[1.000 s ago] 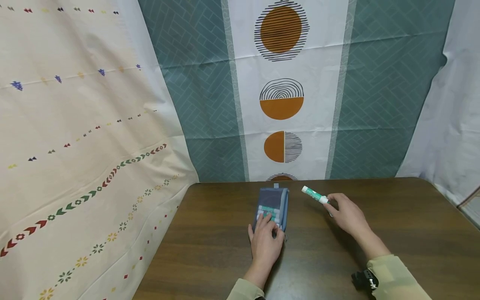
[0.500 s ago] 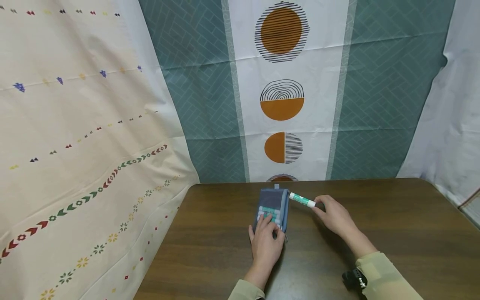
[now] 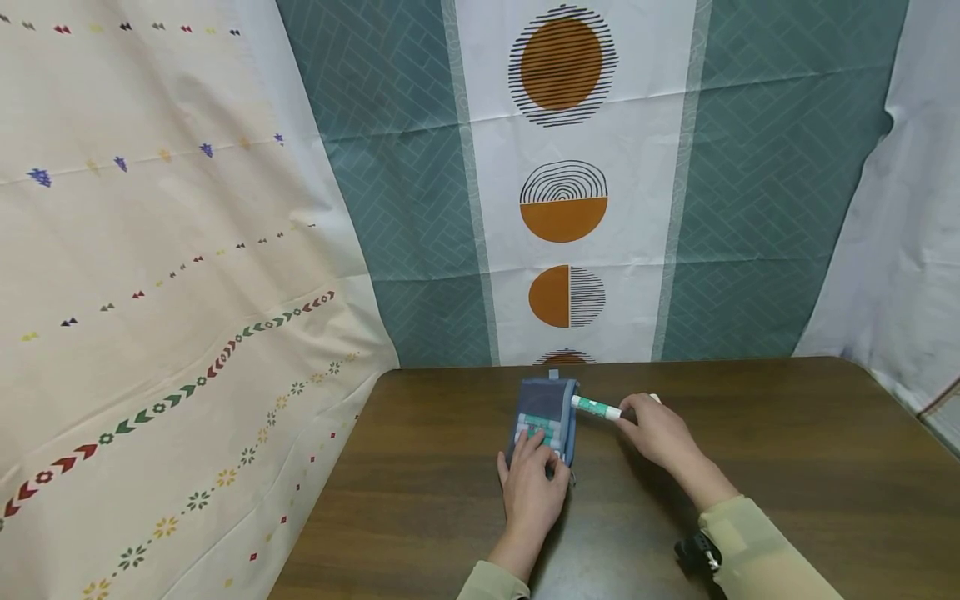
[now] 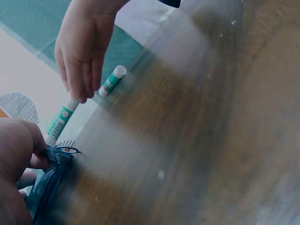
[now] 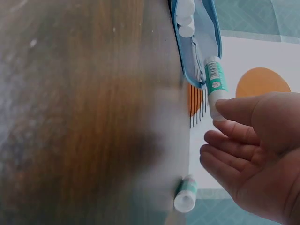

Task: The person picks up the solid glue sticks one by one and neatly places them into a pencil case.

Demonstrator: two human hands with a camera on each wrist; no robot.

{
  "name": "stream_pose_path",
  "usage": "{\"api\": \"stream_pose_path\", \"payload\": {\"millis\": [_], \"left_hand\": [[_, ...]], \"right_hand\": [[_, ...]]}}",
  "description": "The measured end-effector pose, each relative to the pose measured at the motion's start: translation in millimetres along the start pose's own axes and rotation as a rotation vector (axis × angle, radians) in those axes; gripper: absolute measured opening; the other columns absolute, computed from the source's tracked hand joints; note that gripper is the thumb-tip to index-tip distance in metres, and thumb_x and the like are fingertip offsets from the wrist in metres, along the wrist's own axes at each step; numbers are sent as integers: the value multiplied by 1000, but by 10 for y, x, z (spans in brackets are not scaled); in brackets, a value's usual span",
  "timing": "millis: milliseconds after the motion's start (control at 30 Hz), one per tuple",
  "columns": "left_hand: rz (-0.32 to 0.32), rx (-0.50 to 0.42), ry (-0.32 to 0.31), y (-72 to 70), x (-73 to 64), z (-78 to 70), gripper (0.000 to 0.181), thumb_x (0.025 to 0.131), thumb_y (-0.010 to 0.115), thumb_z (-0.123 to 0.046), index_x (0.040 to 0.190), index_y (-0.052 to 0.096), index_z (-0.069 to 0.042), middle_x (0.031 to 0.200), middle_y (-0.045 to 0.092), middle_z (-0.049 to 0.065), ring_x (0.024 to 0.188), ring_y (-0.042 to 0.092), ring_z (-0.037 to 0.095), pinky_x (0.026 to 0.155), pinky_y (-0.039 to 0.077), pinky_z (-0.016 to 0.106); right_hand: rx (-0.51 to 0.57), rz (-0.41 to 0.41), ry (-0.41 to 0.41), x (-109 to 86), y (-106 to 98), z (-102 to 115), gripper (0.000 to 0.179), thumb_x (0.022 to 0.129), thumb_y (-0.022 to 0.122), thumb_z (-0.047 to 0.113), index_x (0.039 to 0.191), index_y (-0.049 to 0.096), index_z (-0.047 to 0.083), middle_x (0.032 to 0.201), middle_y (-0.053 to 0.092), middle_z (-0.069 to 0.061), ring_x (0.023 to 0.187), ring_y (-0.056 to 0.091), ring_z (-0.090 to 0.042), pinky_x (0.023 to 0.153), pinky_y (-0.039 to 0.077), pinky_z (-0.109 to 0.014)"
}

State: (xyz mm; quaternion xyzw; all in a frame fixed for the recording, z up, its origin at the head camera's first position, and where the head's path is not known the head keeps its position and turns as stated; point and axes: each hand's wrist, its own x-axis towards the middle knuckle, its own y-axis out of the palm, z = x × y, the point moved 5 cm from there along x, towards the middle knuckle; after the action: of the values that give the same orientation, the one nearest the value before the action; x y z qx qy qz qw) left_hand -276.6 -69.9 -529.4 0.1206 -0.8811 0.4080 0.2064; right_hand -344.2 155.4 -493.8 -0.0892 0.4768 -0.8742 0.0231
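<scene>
My right hand (image 3: 660,429) pinches one end of a green-and-white glue stick (image 3: 596,407) between thumb and fingers. The stick's other end points left, right at the open zip side of a blue zip pouch (image 3: 542,396). My left hand (image 3: 531,487) grips the pouch's near part, with fingers spread over its see-through front and the thumb at the zip edge. Several glue sticks (image 5: 185,21) lie inside, their white ends showing through the opening in the right wrist view. Another glue stick (image 5: 186,194) lies on the table behind my right hand, mostly hidden in the head view.
The brown wooden table (image 3: 420,500) ends at a patterned cloth (image 3: 562,250) hanging along its back. A cream cloth (image 3: 225,375) drapes at the left, and a white one (image 3: 900,250) hangs at the right.
My right hand has moved left with the glue stick, bringing its far end from well right of the pouch to the zip opening. My left hand and the pouch have stayed put.
</scene>
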Motion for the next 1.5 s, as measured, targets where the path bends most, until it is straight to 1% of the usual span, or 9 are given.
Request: {"api": "stream_pose_path", "payload": {"millis": [233, 433, 567, 800, 967, 1100, 1233, 1367, 1500], "left_hand": [[2, 9, 0, -4, 6, 2, 29, 89, 72, -12, 69, 54, -23, 143, 73, 8, 149, 55, 38, 115, 28, 85], [19, 12, -16, 0, 14, 10, 27, 88, 73, -13, 70, 56, -23, 144, 73, 8, 149, 55, 38, 116, 27, 85], [34, 8, -29, 11, 12, 20, 27, 89, 72, -13, 70, 57, -24, 145, 73, 7, 150, 55, 37, 117, 26, 84], [32, 6, -26, 11, 8, 24, 27, 89, 72, -13, 69, 57, -24, 144, 73, 7, 150, 55, 36, 117, 27, 84], [42, 10, -32, 9, 10, 25, 26, 89, 72, -13, 70, 58, -24, 145, 72, 7, 150, 55, 36, 117, 27, 84], [51, 15, -39, 14, 17, 21, 25, 89, 73, -14, 70, 58, -24, 145, 72, 7, 150, 55, 36, 117, 26, 84], [49, 18, -37, 14, 26, 11, 25, 89, 72, -14, 71, 58, -23, 145, 72, 7, 150, 55, 36, 117, 27, 84], [48, 22, -36, 17, 34, 4, 25, 89, 72, -14, 71, 58, -23, 145, 72, 7, 150, 55, 36, 117, 27, 84], [53, 23, -42, 22, 40, 0, 24, 89, 72, -14, 71, 58, -23, 145, 72, 8, 150, 54, 36, 117, 26, 84]], "right_hand": [[-17, 36, -23, 49, 66, 68, 21, 103, 78, 17, 114, 71, 0, 115, 70, -18, 89, 64, -26, 81, 57, -53], [-23, 52, -44, 119, 163, 140, 20, 103, 78, 18, 112, 72, 1, 113, 71, -17, 91, 65, -25, 83, 57, -51], [-21, 60, -41, 162, 226, 178, 19, 102, 79, 17, 111, 72, 1, 111, 70, -16, 87, 62, -25, 81, 56, -49], [-40, 84, -46, 229, 336, 207, 19, 103, 78, 17, 113, 73, 2, 111, 70, -14, 87, 63, -23, 81, 57, -48], [-37, 78, -72, 281, 406, 223, 19, 103, 78, 16, 114, 74, 2, 112, 70, -14, 91, 65, -25, 85, 58, -51], [-18, 74, -76, 316, 454, 224, 19, 102, 79, 17, 113, 75, 3, 116, 71, -15, 96, 66, -26, 89, 58, -53], [10, 64, -88, 343, 491, 234, 22, 102, 79, 21, 116, 77, 3, 123, 71, -17, 107, 70, -32, 95, 58, -56], [23, 57, -95, 375, 510, 242, 27, 103, 79, 25, 118, 78, 3, 127, 71, -19, 117, 70, -38, 100, 57, -60], [29, 66, -89, 411, 523, 250, 29, 102, 80, 26, 120, 79, 3, 127, 71, -19, 120, 69, -39, 102, 56, -61]]}}
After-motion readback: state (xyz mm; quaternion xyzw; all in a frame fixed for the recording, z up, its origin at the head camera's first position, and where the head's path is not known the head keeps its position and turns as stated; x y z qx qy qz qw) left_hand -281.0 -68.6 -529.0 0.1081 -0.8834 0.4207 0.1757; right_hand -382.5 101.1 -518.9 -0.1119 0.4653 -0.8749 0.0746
